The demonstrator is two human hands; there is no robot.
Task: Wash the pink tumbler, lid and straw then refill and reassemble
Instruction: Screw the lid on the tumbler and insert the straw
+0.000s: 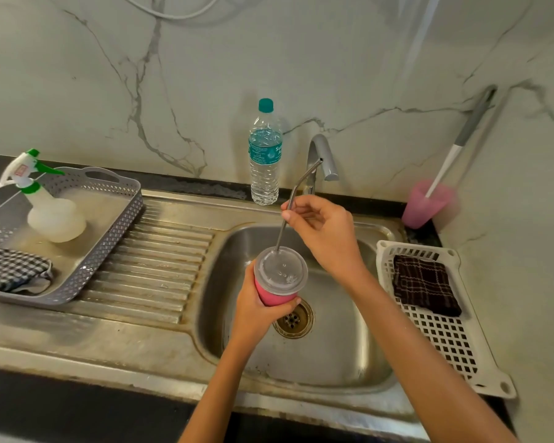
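Over the steel sink (375,375) set in the bench, a person's left hand (256,310) closes its grip round the pink tumbler (275,297), holding it tilted above the drain (293,318), well inside the basin's rim. The clear lid (280,270) sits on the tumbler. The right hand (327,231) pinches the bent metal straw (296,193) just below its bend. The straw's lower end meets the lid near its far edge, and its upper tip reaches just in front of the tap (322,158).

Steel basin floor shows on every side of the tumbler. The ribbed drainboard (160,263) runs between the basin and a grey tray (119,219) at the bench's left edge. The tray holds a spray bottle (50,209) and a checked cloth (13,270).

A water bottle (264,155) stands capped at the back edge, just left of the tap. Along the right edge, beside the basin's rim, a white basket (445,340) carries a dark cloth (424,284). In the back right corner a pink cup (424,203) holds a brush (461,145) leaning on the wall.
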